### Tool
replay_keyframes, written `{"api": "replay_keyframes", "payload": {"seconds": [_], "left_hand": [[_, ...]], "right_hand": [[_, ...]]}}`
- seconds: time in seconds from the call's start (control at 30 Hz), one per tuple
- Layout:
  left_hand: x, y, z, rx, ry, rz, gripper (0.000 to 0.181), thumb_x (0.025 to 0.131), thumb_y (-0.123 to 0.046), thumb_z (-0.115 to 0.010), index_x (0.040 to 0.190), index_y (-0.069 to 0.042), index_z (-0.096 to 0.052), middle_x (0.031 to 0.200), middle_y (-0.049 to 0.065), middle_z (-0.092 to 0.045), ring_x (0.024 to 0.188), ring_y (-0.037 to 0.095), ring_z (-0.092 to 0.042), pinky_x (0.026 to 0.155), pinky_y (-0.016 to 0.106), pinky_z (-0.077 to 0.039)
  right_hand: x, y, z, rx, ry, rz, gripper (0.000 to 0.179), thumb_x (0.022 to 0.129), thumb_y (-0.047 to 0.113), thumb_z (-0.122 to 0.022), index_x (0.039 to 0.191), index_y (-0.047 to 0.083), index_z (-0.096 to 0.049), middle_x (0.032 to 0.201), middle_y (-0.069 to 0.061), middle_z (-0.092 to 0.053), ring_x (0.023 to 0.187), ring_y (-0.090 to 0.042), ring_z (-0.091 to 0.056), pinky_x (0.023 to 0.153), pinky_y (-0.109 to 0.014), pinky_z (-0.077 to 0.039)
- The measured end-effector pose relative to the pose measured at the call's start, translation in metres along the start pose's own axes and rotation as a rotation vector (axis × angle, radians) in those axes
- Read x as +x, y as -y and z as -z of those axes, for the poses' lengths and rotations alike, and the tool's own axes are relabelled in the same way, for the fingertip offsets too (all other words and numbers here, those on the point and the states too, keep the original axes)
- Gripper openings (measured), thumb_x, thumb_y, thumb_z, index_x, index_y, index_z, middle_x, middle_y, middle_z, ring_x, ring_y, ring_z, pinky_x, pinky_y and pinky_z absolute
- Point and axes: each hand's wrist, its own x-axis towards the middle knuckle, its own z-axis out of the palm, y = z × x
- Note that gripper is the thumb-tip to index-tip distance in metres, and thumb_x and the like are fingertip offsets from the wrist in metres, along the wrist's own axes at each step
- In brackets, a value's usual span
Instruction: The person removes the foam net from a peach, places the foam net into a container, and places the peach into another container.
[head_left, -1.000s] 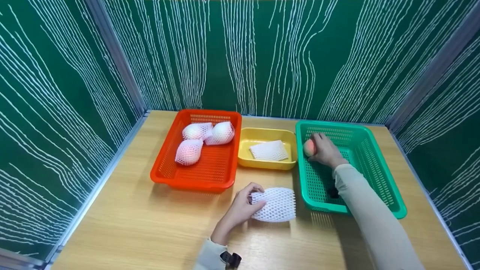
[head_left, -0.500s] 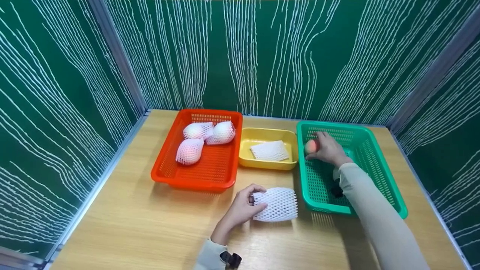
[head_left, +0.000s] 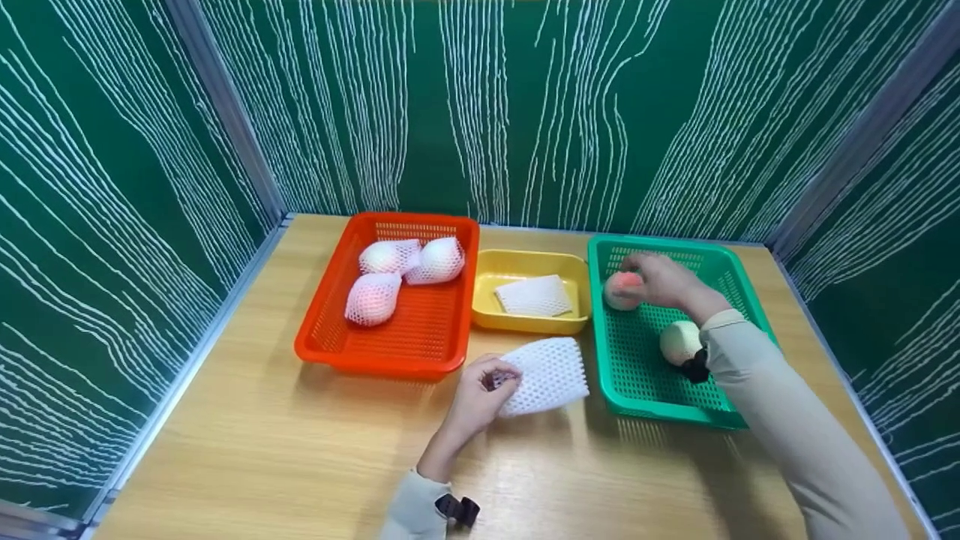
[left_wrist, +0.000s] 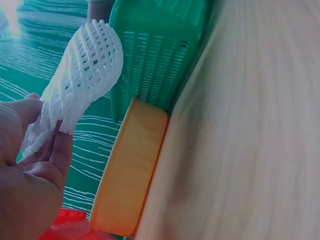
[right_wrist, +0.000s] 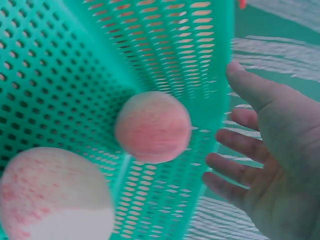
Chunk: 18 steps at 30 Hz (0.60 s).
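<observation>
My left hand [head_left: 480,394] pinches one end of a white foam fruit net [head_left: 546,375] above the table, in front of the yellow tray. In the left wrist view the net [left_wrist: 92,65] points away from the fingers with its far end rounded. My right hand [head_left: 664,281] is over the green basket [head_left: 613,390], holding nothing, its fingers spread in the right wrist view. Near that hand lies a pinkish peach [right_wrist: 152,127] in the basket's far left corner. A second, paler peach [head_left: 679,343] sits nearer, partly behind the right wrist.
A red basket [head_left: 427,334] at the left holds three peaches in foam nets [head_left: 373,298]. Between the baskets, a yellow tray [head_left: 529,324] contains flat white foam netting [head_left: 534,295]. Green panels with white lines [head_left: 555,112] enclose the table [head_left: 300,450].
The right hand has let go of the peach in the corner and lifted slightly to the right, exposing the second peach. My left hand has raised and tilted the foam net.
</observation>
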Motion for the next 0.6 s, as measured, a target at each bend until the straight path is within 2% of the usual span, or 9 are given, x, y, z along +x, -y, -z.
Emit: {"api": "replay_keyframes", "payload": {"seconds": [0.13, 0.3, 0.4, 0.5, 0.6], "left_hand": [[0.003, -0.002, 0.000, -0.046, -0.014, 0.032, 0.027, 0.081, 0.012, -0.069, 0.108, 0.011, -0.066, 0.110, 0.022, -0.060, 0.100, 0.029, -0.059, 0.085, 0.033, -0.052], [0.013, 0.012, -0.001, -0.109, -0.015, 0.068, 0.046, 0.080, 0.014, -0.069, 0.124, 0.010, -0.058, 0.121, 0.023, -0.052, 0.106, 0.034, -0.056, 0.083, 0.039, -0.054], [0.021, 0.016, 0.000, -0.064, -0.013, 0.061, 0.049, 0.080, 0.010, -0.072, 0.127, 0.007, -0.058, 0.123, 0.018, -0.052, 0.107, 0.030, -0.056, 0.082, 0.038, -0.054], [0.031, 0.007, 0.003, 0.012, -0.019, 0.042, 0.049, 0.079, 0.005, -0.075, 0.125, 0.003, -0.060, 0.120, 0.015, -0.054, 0.103, 0.026, -0.056, 0.080, 0.036, -0.055], [0.045, -0.003, 0.007, 0.092, -0.035, 0.020, 0.047, 0.078, 0.002, -0.077, 0.123, 0.002, -0.062, 0.117, 0.013, -0.055, 0.101, 0.024, -0.057, 0.079, 0.032, -0.055]], "right_hand": [[-0.011, 0.017, 0.004, -0.032, -0.010, 0.043, 0.045, 0.096, 0.033, -0.061, 0.125, -0.002, -0.058, 0.119, -0.022, -0.061, 0.107, -0.038, -0.057, 0.088, -0.056, -0.046], [-0.031, 0.039, -0.001, -0.035, -0.068, 0.091, 0.040, 0.094, 0.038, -0.062, 0.119, 0.007, -0.064, 0.108, -0.011, -0.067, 0.089, -0.025, -0.061, 0.077, -0.046, -0.053], [-0.044, 0.051, -0.006, -0.072, -0.141, 0.168, 0.033, 0.092, 0.036, -0.067, 0.113, 0.011, -0.066, 0.104, -0.008, -0.068, 0.085, -0.022, -0.065, 0.073, -0.043, -0.055], [-0.055, 0.062, -0.013, -0.130, -0.226, 0.257, 0.027, 0.088, 0.034, -0.072, 0.105, 0.014, -0.066, 0.098, -0.004, -0.069, 0.082, -0.020, -0.067, 0.070, -0.041, -0.056], [-0.063, 0.073, -0.019, -0.154, -0.270, 0.325, 0.026, 0.086, 0.031, -0.075, 0.101, 0.012, -0.068, 0.093, -0.005, -0.070, 0.080, -0.020, -0.068, 0.068, -0.039, -0.056]]}}
